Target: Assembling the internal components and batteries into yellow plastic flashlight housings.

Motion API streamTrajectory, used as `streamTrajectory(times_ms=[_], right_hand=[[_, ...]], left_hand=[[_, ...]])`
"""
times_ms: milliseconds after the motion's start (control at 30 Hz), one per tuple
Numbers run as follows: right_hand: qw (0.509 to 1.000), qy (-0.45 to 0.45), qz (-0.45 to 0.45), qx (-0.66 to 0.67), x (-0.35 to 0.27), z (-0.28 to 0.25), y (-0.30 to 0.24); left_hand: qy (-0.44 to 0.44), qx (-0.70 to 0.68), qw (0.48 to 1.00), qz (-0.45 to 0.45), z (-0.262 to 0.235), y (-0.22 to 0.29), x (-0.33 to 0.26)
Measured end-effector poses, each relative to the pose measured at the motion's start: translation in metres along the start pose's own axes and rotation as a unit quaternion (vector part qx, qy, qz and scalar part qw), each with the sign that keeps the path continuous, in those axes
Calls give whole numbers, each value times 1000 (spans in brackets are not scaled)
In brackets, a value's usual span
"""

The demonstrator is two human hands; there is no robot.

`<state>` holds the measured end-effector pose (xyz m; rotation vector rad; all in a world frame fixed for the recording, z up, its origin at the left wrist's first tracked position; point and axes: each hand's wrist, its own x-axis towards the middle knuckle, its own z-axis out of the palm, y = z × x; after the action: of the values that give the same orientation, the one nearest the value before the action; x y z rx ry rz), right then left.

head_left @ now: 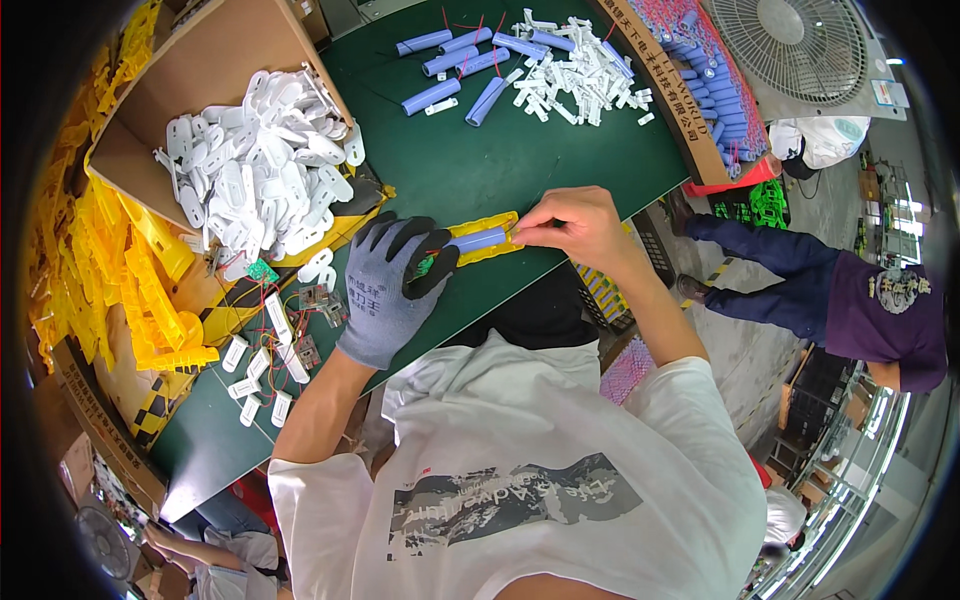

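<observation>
A yellow plastic casing (487, 222) lies at the front edge of the green table, with a blue cylindrical battery cell (478, 241) inside it. My left hand (385, 285), in a grey and black glove, is closed round the casing's left end. A bit of green shows beneath its fingers. At the casing's right end my bare right hand (585, 228) pinches with thumb and forefinger. What sits between those fingertips is too small to tell.
A cardboard box (140, 150) of white plastic parts (265, 160) stands left, beside piled yellow casings (150, 290). Circuit boards (318, 300) with wires lie near my left wrist. Battery cells (432, 97) and small white pieces (580, 80) lie farther back. A fan (785, 40) stands far right; a person (850, 305) is beyond.
</observation>
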<state>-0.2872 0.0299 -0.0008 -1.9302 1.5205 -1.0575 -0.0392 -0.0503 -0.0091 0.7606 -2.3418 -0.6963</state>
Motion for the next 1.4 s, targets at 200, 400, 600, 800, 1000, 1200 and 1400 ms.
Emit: streamTrajectory(times_ms=[200,400,600,800,1000,1200,1400], right_hand=[[996,-60,-26,56,7,0,14],[996,-61,-50,44,10,1,17],[1000,-15,-25,11,1,9,8],[988,33,145,31,-9,19,-22],[974,-23,227,5,-3,12,-27],[980,-76,178,-36,4,1,-18],[984,-150,29,-87,4,-2,-19]], left_hand=[[-2,-23,1000,-14,-2,3,1],[-2,-21,1000,-10,1,-1,-3],[-7,-28,1000,-9,0,-3,-2],[-13,-30,999,-9,-2,-1,-4],[-7,-31,999,-12,1,-1,-7],[14,-20,1000,12,2,-5,2],[20,-69,997,15,-9,-4,-4]])
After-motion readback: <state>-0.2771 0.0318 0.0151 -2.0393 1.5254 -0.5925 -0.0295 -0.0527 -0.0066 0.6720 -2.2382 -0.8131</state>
